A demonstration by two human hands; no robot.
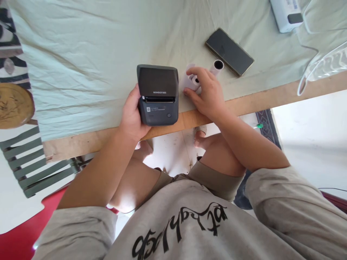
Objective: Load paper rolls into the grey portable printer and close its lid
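Note:
My left hand [132, 113] is closed around the left side of a black portable label printer [158, 79]. The printer is tilted up towards me at the table's front edge, its lid down, with a slot across the middle and a power button low on the right. To its right, my right hand [207, 92] curls its thumb and fingers round a white paper roll [192, 82] with a loose end of paper. Just beyond that hand a second white roll [217, 68] shows its dark core, partly hidden by the fingers.
A dark smartphone [230, 51] lies behind the rolls. At the far right sit a white box-shaped device [286, 16], a white cable [305, 77] and clear plastic packaging [329, 65]. A pale green cloth [89, 65] covers the table up to its wooden edge [256, 94].

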